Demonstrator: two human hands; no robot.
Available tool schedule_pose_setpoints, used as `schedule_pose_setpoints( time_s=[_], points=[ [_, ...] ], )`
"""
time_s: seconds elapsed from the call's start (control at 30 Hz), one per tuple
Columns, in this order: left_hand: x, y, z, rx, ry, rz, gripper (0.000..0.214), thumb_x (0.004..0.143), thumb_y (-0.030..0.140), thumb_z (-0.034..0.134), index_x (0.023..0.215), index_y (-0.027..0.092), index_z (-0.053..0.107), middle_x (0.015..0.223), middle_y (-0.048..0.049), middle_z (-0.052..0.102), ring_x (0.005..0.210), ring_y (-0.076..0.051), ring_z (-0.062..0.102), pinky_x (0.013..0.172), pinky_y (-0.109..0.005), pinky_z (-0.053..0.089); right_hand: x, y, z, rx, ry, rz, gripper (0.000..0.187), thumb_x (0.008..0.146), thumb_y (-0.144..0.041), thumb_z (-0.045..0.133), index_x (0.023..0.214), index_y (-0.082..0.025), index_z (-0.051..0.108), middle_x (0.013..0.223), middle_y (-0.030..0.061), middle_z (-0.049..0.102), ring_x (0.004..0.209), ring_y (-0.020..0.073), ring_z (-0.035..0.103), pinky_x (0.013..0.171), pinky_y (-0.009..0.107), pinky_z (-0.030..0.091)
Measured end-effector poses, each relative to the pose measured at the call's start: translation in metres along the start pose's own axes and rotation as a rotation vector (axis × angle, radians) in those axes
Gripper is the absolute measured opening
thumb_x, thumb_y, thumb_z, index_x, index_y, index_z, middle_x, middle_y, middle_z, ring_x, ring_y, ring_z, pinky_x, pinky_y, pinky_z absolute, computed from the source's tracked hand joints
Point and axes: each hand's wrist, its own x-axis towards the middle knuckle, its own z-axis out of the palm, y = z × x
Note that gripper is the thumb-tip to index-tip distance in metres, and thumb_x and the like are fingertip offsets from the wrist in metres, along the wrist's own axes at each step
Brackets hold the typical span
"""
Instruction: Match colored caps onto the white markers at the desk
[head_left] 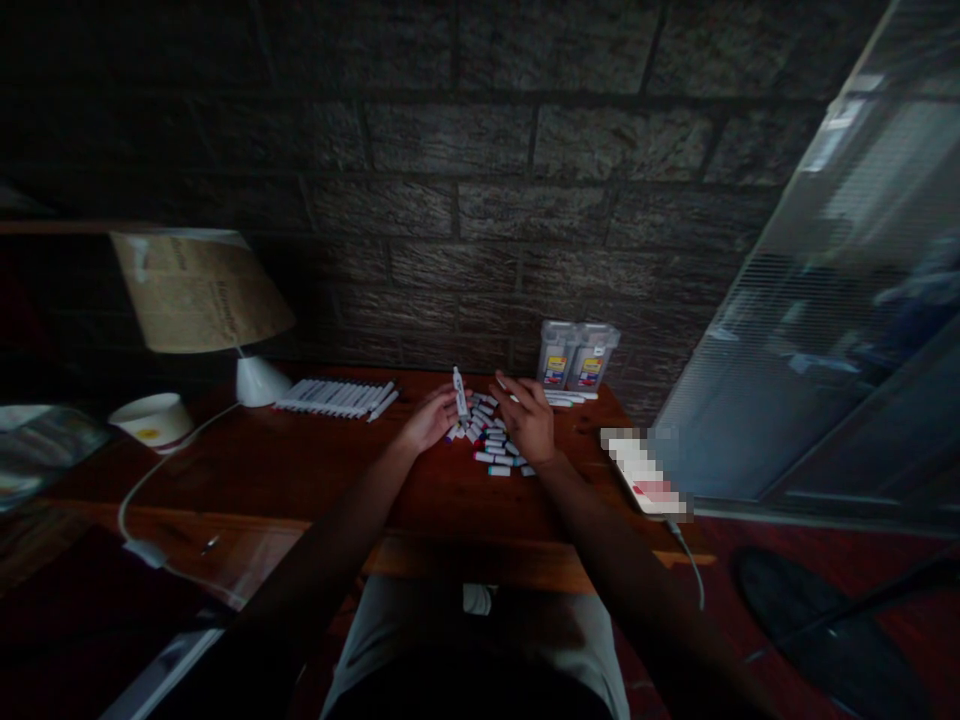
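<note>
A white marker (460, 392) stands nearly upright in my left hand (433, 418), its narrow tip pointing up. My right hand (529, 414) hovers just to the right, fingers stretched and apart, with no held thing visible. Below and between the hands lies a loose pile of short white marker caps (495, 447) with coloured ends. To the left, a row of white markers (330, 397) lies side by side. Several more markers (574, 398) lie behind my right hand, partly hidden by it.
Two clear plastic cases (555, 357) with labels stand at the table's back right. A lamp (202, 290) and a white paper cup (155, 420) are on the left, with a cable (129, 490) running past. A blurred-out device (645, 478) sits at the right edge of the wooden table (450, 510).
</note>
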Motion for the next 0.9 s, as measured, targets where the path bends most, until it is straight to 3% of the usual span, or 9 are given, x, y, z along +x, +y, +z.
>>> schedule_pose_setpoints(
  time_s=[0.33,0.57,0.7,0.8,0.9],
  points=[
    [0.0,0.0,0.001,-0.018,-0.03,0.007,0.02,0.079,0.006,0.064,0.097,0.016,0.063,0.092,-0.0064,0.076,0.078,-0.016,0.072,0.077,-0.029,0.056,-0.001,-0.004,0.002,-0.027,0.014,-0.044,0.032,0.095,-0.014,0.054,0.116,-0.028,0.074,0.128,0.0011,0.069,0.108,0.0237,0.054,0.094,0.04,0.053],
    [0.0,0.0,0.001,-0.036,-0.029,0.015,0.021,0.079,0.004,0.061,0.096,0.016,0.063,0.088,-0.0053,0.076,0.074,-0.015,0.071,0.075,-0.028,0.056,-0.003,-0.012,-0.001,-0.067,-0.038,-0.11,0.04,0.097,-0.014,0.051,0.129,-0.033,0.066,0.139,0.0007,0.062,0.112,0.0238,0.053,0.095,0.041,0.049],
    [-0.001,0.0,0.002,-0.037,-0.011,0.014,0.022,0.08,0.004,0.059,0.097,0.016,0.064,0.088,-0.0052,0.076,0.076,-0.014,0.071,0.075,-0.026,0.055,-0.004,-0.018,0.0,-0.036,-0.018,-0.124,0.04,0.097,-0.013,0.05,0.126,-0.034,0.068,0.138,0.0009,0.062,0.111,0.0235,0.054,0.096,0.041,0.048],
    [-0.001,0.001,0.003,-0.036,0.007,0.004,0.021,0.08,0.004,0.058,0.096,0.015,0.064,0.088,-0.0055,0.076,0.074,-0.014,0.07,0.075,-0.028,0.055,-0.005,-0.016,0.006,0.062,-0.012,-0.053,0.033,0.096,-0.017,0.053,0.12,-0.03,0.071,0.131,0.0033,0.066,0.112,0.0237,0.054,0.099,0.041,0.048],
    [-0.002,0.002,0.002,-0.027,0.011,-0.004,0.022,0.08,0.004,0.058,0.099,0.015,0.065,0.091,-0.0066,0.075,0.073,-0.014,0.07,0.073,-0.027,0.055,-0.007,-0.001,0.014,0.15,0.047,0.173,0.029,0.096,-0.022,0.052,0.118,-0.023,0.07,0.115,0.0077,0.072,0.108,0.0246,0.059,0.097,0.042,0.05]
  ],
)
